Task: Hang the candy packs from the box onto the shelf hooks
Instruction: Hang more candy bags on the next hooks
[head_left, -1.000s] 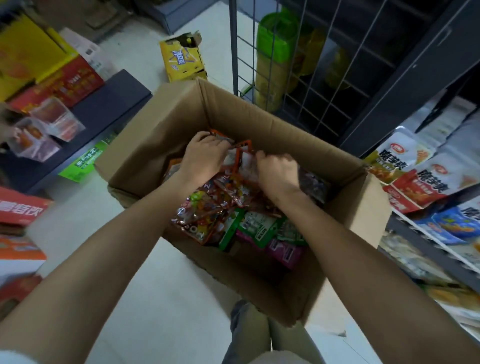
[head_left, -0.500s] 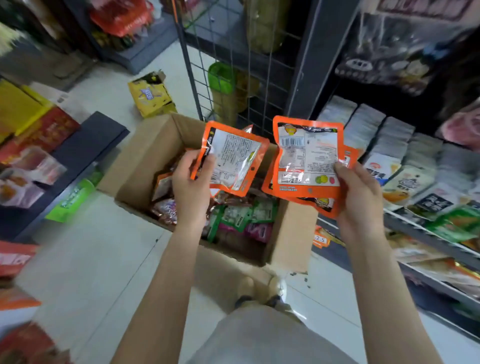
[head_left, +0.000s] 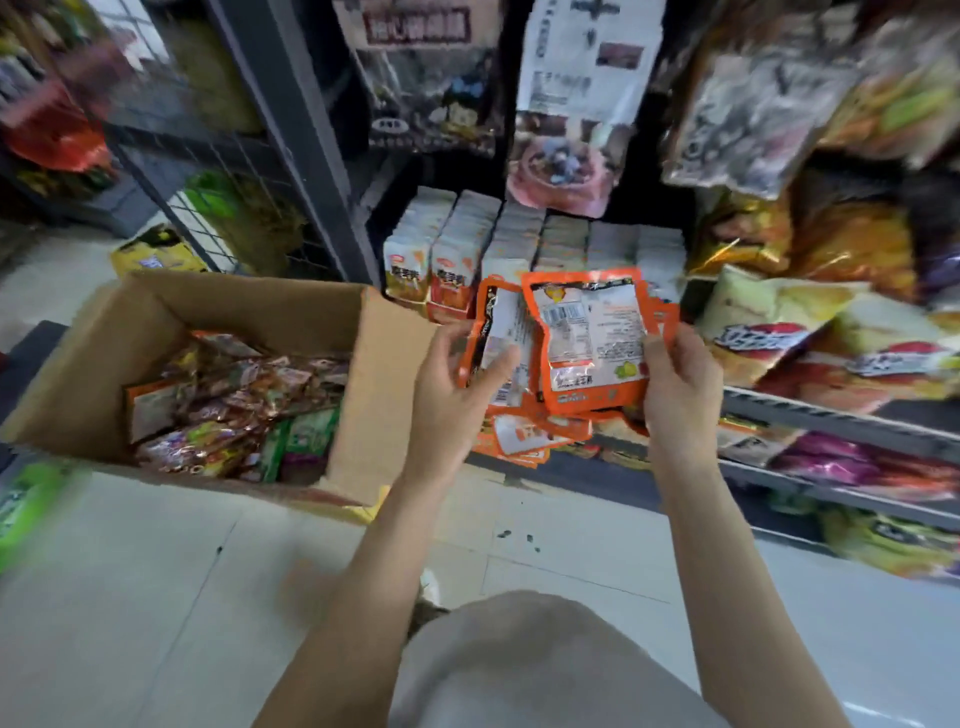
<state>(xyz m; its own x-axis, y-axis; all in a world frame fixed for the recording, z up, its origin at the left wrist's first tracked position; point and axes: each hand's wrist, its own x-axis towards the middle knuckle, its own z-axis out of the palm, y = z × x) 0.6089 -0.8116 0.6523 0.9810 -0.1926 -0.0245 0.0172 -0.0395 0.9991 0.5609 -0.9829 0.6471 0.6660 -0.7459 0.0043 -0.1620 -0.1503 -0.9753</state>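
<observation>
Both hands up in front of the shelf (head_left: 831, 415), right of the cardboard box (head_left: 363, 374): left hand (head_left: 457, 395) holds one orange candy pack (head_left: 498, 332), right hand (head_left: 680, 384) grips a stack of orange packs (head_left: 587, 332), back labels facing the camera, the two overlapping. Box sits open on the floor (head_left: 156, 597), more mixed packs (head_left: 244, 405) inside. Hanging bags (head_left: 571, 104) far above, blurred.
</observation>
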